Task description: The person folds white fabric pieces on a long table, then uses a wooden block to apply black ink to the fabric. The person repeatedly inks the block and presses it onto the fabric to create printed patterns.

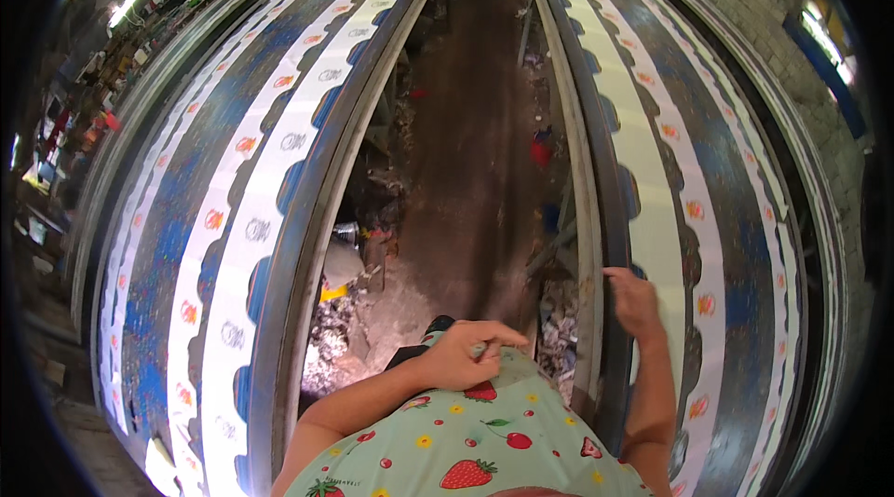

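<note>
My left hand [470,354] is in front of my body, over the strawberry-patterned light green garment [419,441]. Its index finger points right while the other fingers bend loosely, and nothing shows in it. Farther right, my right hand [636,301] is over the near rim of the right long table [616,348], one finger stretched out to the left. The rest of its fingers are partly hidden, and I see nothing held; whether it touches the table I cannot tell. White fabric strips [705,259] with scalloped edges and small orange prints lie along that table beside it.
Another long table [270,376] runs along the left, bearing white strips [244,259] with black and orange prints. Between the tables is a dark aisle floor [466,152]. Scraps and a grey bag [343,266] lie beneath the left table's edge. Clutter lines the far left.
</note>
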`<action>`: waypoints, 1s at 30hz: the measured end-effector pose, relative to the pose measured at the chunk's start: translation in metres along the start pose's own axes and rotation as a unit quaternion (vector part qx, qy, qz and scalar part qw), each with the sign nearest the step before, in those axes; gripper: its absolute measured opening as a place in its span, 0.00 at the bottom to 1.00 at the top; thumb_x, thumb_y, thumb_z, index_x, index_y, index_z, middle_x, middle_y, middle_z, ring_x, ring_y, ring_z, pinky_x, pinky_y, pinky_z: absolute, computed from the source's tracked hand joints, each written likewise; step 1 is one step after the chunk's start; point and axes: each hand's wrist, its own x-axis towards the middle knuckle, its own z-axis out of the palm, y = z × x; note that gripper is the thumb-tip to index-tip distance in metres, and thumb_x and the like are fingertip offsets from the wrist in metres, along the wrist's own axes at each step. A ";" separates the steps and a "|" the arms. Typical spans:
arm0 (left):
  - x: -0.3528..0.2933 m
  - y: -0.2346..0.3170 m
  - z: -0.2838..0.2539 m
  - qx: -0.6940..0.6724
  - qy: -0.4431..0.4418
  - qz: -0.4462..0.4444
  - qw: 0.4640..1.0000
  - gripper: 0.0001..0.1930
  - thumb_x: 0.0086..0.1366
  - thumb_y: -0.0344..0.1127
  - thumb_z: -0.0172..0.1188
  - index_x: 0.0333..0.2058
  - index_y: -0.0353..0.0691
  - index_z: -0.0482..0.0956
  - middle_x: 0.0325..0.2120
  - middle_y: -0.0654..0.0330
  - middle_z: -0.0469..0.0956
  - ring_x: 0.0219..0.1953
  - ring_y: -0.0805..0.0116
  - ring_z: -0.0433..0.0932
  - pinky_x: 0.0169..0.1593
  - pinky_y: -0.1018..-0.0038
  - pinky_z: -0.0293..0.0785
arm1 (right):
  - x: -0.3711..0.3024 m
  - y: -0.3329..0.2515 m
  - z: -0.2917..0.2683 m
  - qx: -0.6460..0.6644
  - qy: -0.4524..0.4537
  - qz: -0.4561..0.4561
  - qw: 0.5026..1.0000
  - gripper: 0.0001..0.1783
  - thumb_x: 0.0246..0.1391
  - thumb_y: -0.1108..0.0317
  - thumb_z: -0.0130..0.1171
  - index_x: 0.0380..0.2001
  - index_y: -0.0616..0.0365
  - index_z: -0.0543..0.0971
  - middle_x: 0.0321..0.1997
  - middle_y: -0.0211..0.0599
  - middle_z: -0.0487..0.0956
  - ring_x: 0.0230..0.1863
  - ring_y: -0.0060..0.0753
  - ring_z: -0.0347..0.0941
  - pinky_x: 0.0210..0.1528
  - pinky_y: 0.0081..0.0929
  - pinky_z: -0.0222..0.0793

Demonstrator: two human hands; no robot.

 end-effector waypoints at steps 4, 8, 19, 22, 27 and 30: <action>0.048 -0.041 -0.062 -0.037 0.185 -0.011 0.982 0.14 0.79 0.26 0.64 0.59 0.37 0.88 0.30 0.70 0.82 0.30 0.83 0.77 0.38 0.78 0.76 | 0.137 -0.023 0.041 0.046 -0.051 -0.131 0.989 0.26 0.54 0.83 0.61 0.55 0.53 0.88 0.46 0.45 0.90 0.40 0.58 0.87 0.43 0.48 0.85; 0.112 -0.078 -0.150 -0.140 0.278 -0.038 0.950 0.10 0.86 0.29 0.62 0.58 0.35 0.88 0.34 0.64 0.88 0.26 0.81 0.80 0.34 0.79 0.80 | 0.286 -0.023 0.074 0.073 -0.015 -0.258 0.963 0.26 0.49 0.87 0.60 0.51 0.56 0.88 0.51 0.43 0.88 0.48 0.56 0.87 0.50 0.47 0.86; 0.365 -0.116 -0.339 -0.135 0.192 -0.041 0.971 0.12 0.86 0.38 0.65 0.43 0.35 0.86 0.25 0.67 0.81 0.25 0.81 0.79 0.30 0.77 0.75 | 0.495 0.114 0.070 0.034 0.078 -0.088 0.992 0.16 0.57 0.88 0.63 0.45 0.61 0.89 0.51 0.46 0.89 0.55 0.54 0.86 0.60 0.45 0.83; 0.443 -0.126 -0.385 -0.129 0.130 -0.072 0.980 0.14 0.88 0.40 0.62 0.45 0.35 0.87 0.25 0.66 0.81 0.25 0.81 0.79 0.32 0.77 0.76 | 0.519 0.182 0.071 0.026 0.103 -0.003 0.994 0.14 0.62 0.87 0.62 0.45 0.61 0.89 0.49 0.46 0.89 0.53 0.52 0.87 0.58 0.43 0.83; 0.583 -0.133 -0.428 -0.135 0.118 -0.090 0.980 0.12 0.87 0.34 0.59 0.57 0.36 0.88 0.24 0.69 0.79 0.29 0.81 0.80 0.35 0.77 0.78 | 0.599 0.300 0.065 0.057 0.145 0.099 0.983 0.11 0.66 0.86 0.62 0.45 0.63 0.88 0.42 0.47 0.88 0.46 0.48 0.88 0.54 0.39 0.83; 0.656 -0.119 -0.452 -0.097 0.071 -0.028 0.992 0.16 0.82 0.26 0.60 0.63 0.40 0.88 0.23 0.73 0.77 0.28 0.82 0.76 0.39 0.75 0.79 | 0.690 0.345 0.063 0.062 0.162 0.084 0.981 0.10 0.71 0.84 0.60 0.48 0.65 0.88 0.42 0.46 0.89 0.44 0.44 0.89 0.50 0.36 0.83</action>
